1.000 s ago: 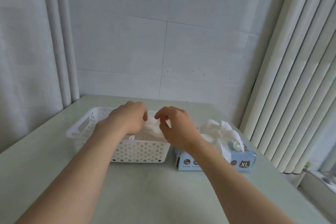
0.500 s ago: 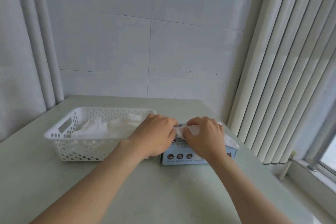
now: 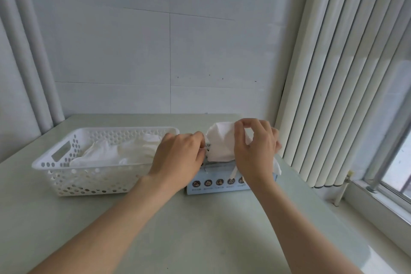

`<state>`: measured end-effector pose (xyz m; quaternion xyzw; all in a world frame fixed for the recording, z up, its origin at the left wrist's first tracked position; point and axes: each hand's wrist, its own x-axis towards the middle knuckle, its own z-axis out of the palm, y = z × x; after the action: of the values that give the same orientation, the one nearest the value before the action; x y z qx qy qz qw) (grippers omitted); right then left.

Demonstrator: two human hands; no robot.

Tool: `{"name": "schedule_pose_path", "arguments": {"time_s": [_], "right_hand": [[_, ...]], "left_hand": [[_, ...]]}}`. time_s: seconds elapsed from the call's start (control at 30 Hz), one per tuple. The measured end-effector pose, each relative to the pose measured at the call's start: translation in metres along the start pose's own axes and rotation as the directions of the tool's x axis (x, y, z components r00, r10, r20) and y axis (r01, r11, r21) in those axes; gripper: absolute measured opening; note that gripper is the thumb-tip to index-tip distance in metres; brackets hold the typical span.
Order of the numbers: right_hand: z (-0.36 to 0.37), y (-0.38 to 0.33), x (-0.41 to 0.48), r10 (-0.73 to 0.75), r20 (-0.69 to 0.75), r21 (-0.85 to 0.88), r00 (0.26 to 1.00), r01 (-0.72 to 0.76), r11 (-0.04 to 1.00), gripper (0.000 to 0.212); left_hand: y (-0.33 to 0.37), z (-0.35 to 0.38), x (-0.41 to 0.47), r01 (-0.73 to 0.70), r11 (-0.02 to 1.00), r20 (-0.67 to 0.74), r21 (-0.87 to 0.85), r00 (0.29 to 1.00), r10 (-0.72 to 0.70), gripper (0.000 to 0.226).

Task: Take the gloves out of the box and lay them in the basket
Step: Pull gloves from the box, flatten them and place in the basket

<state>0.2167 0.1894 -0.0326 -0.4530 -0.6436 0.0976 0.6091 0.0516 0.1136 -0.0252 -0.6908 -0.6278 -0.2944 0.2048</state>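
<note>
Along the right side of the frame hang pale vertical blinds (image 3: pixel 344 73), with a window (image 3: pixel 398 162) at the lower right. A white panelled wall (image 3: pixel 155 51) fills the upper centre, and two pale pipes (image 3: pixel 29 51) run up the left edge. A light green table (image 3: pixel 200 229) takes up the lower half. Both forearms reach in from the bottom edge. The left hand (image 3: pixel 178 160) covers the left end of the box and the near right corner of the basket; the right hand (image 3: pixel 255 147) hides the right end of the box.

A white glove (image 3: pixel 220 144) stands up out of the top of the box (image 3: pixel 213 187), at centre right, between the two hands. The right hand pinches its upper right part between thumb and curled fingers, above the box. More white material shows to the right of and below this hand, draped over the right end of the box. The left hand lies knuckles up with fingers curled, its fingertips at the glove's lower left edge. Whether they pinch the glove or press on the box cannot be told.

The box is pale blue with a row of round dark icons along its near face. It sits on the table just right of the basket (image 3: pixel 89 180). The basket is white and perforated, with a handle slot in its left end. Inside it lie several white gloves (image 3: pixel 106 153), crumpled and heaped toward the middle and right.
</note>
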Motion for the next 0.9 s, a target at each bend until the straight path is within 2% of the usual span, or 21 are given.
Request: {"name": "schedule_pose_path", "arguments": {"time_s": [0.03,0.17,0.3,0.43,0.57,0.67,0.73,0.8,0.87,0.9], "right_hand": [[-0.001,-0.001,0.001,-0.004,-0.028,0.007,1.0,0.004,1.0,0.011],[-0.002,-0.005,0.0,-0.024,-0.091,0.04,0.996,0.028,0.999,0.014],[-0.004,-0.011,0.0,-0.058,-0.136,0.087,0.989,0.07,0.994,0.014],[-0.011,-0.022,0.0,-0.116,-0.191,0.169,0.975,0.149,0.974,0.015],[-0.018,-0.035,0.0,-0.143,-0.202,0.202,0.969,0.184,0.962,0.013],[-0.024,-0.042,0.0,-0.161,-0.192,0.202,0.968,0.2,0.959,0.013],[-0.026,-0.045,0.0,-0.153,-0.174,0.209,0.973,0.188,0.96,0.014],[-0.025,-0.047,-0.002,-0.131,-0.14,0.218,0.981,0.16,0.963,0.016],[-0.022,-0.05,-0.003,-0.107,-0.094,0.217,0.99,0.125,0.968,0.017],[-0.021,-0.052,-0.004,-0.089,-0.059,0.222,0.994,0.1,0.97,0.017]], "left_hand": [[0.001,0.0,0.0,-0.016,1.0,-0.025,-0.019,1.0,0.015,0.004],[0.007,-0.002,0.0,-0.153,0.984,-0.021,-0.09,0.988,0.152,0.023],[0.009,0.002,-0.005,-0.266,0.961,0.158,-0.079,0.948,0.276,0.034],[0.01,0.003,-0.007,-0.307,0.95,0.278,0.059,0.919,0.279,0.039],[0.011,-0.003,-0.004,-0.251,0.967,0.328,0.045,0.918,0.223,0.037],[0.014,-0.018,0.001,-0.108,0.99,0.302,-0.089,0.945,0.13,0.037],[0.015,-0.03,0.007,0.031,0.965,0.301,-0.261,0.952,0.05,0.034],[0.014,-0.04,0.009,0.127,0.865,0.297,-0.485,0.954,0.027,0.023],[0.014,-0.051,0.01,0.173,0.707,0.247,-0.685,0.969,0.002,0.015],[0.014,-0.051,0.011,0.187,0.641,0.215,-0.744,0.976,-0.035,0.022]]}}
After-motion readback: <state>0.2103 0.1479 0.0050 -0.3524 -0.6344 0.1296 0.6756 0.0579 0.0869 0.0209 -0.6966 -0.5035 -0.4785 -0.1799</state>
